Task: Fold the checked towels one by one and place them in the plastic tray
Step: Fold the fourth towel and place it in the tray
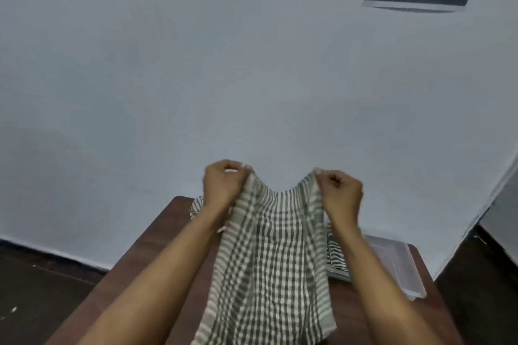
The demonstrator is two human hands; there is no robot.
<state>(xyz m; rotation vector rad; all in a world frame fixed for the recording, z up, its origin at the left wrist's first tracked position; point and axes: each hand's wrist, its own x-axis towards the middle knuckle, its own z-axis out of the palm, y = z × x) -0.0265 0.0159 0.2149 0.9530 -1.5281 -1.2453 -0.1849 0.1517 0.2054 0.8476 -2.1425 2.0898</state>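
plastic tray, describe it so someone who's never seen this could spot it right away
Find the dark brown wooden table against the pale wall; the plastic tray sits at its right edge, right of the checked towel held up by the left hand and right hand. It alone is clear, smooth and rigid, not checked cloth.
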